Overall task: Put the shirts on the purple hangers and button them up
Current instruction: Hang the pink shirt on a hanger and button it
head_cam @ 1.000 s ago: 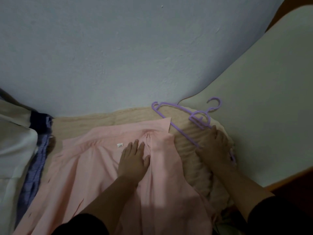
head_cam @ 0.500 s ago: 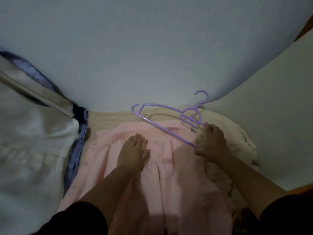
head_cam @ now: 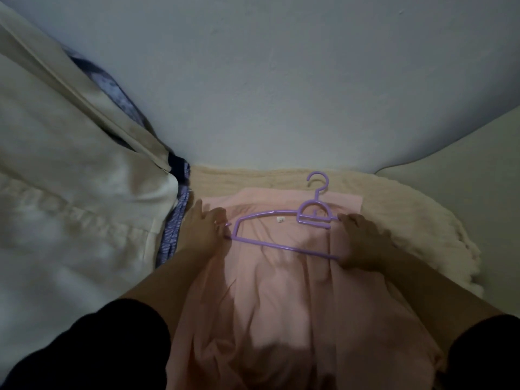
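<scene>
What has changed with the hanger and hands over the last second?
The right hand carried the hanger from the blanket leftward onto the pink shirt, where it now lies across the collar area, hook pointing away. The left hand slid from the shirt's middle to its left shoulder, by the hanger's left end. The shirt stays spread open; the beige and checked clothes stay at left.

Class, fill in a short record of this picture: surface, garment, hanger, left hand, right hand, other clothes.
surface: cream blanket
garment: pink shirt, lying open
hanger: purple hanger lying on the shirt's collar end, hook towards the wall
left hand: at the hanger's left end, on the shirt's edge
right hand: grips the hanger's right end
other clothes: cream garment at left
</scene>
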